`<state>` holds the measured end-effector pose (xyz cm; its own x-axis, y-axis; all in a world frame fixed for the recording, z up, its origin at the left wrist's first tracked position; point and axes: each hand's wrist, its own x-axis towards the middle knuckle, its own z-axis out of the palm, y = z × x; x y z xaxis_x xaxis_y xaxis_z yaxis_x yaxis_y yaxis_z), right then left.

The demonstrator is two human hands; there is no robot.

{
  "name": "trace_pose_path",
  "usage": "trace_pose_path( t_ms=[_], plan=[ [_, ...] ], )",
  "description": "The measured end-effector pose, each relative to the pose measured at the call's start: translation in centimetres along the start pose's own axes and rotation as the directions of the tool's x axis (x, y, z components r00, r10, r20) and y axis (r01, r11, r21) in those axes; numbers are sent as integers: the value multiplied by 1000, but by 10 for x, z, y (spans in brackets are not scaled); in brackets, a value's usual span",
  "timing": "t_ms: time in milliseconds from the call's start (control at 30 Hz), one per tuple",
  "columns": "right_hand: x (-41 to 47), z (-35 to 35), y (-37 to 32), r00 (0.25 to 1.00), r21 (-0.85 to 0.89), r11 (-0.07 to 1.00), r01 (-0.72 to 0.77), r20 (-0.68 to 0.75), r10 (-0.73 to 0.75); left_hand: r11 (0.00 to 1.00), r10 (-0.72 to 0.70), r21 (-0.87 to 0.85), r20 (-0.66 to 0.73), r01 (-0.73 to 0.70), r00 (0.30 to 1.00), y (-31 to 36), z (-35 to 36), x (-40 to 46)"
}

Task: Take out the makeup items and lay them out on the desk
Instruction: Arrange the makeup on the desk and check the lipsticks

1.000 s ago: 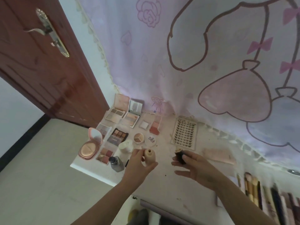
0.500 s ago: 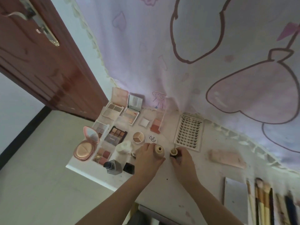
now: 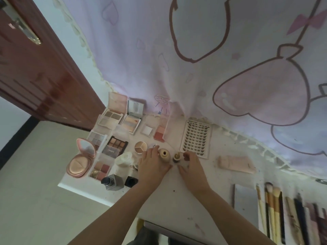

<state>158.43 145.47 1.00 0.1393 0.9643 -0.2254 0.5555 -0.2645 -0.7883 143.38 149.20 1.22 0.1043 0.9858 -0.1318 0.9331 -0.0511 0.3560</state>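
My left hand (image 3: 152,167) grips an uncapped beige foundation bottle (image 3: 164,155) that stands upright on the white desk (image 3: 178,195). Right beside it, my right hand (image 3: 191,166) holds the bottle's small dark cap (image 3: 176,157) with a gold rim down on the desk. Laid out to the left are open eyeshadow palettes (image 3: 115,144), a pink powder compact (image 3: 80,162), a round concealer pot (image 3: 140,147) and a blush palette (image 3: 160,133).
A false-lash card (image 3: 196,138) lies behind my right hand and a pink tube (image 3: 236,164) further right. Several brushes (image 3: 276,209) and a grey card (image 3: 246,202) line the right side. A grey square bottle (image 3: 113,182) and black cap (image 3: 131,181) sit near the front-left edge. A patterned cloth (image 3: 194,68) hangs behind.
Both hands came down from above the desk and moved together; the bottle and its cap now rest side by side on the surface. The view tilted downward.
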Motion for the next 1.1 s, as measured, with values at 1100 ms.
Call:
trace_pose_path(
  t_ms=[1100],
  plan=[
    [-32, -155, -23, 951, -261, 965, -23, 293, 102, 868, 425, -345, 143, -358, 894, 101, -5, -61]
  ],
)
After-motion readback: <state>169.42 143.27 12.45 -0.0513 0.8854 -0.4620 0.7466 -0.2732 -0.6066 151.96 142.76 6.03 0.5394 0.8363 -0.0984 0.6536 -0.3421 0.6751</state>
